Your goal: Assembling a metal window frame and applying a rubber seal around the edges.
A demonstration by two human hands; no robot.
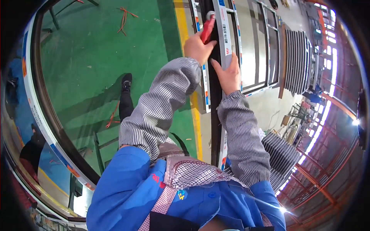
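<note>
My left hand point(197, 48) is closed around a red-handled tool point(208, 30) with a small round, shiny end, whose exact kind I cannot make out. The tool lies along the dark inner side of a long frame bar point(226, 32), which has white and blue protective film on its face. Gripping that same bar a little nearer to me is my right hand point(230, 75), its thumb on the dark side and its fingers over the filmed face. Striped grey sleeve covers reach up both forearms.
Further filmed frames point(266, 42) stand to the right, before stacked dark profiles point(296, 61). Another large frame point(46, 131) curves along the left. Orange-red strips point(124, 20) lie on the green floor point(96, 50), which a yellow line point(181, 19) borders. At far left, a person's dark-clothed leg point(31, 154) shows.
</note>
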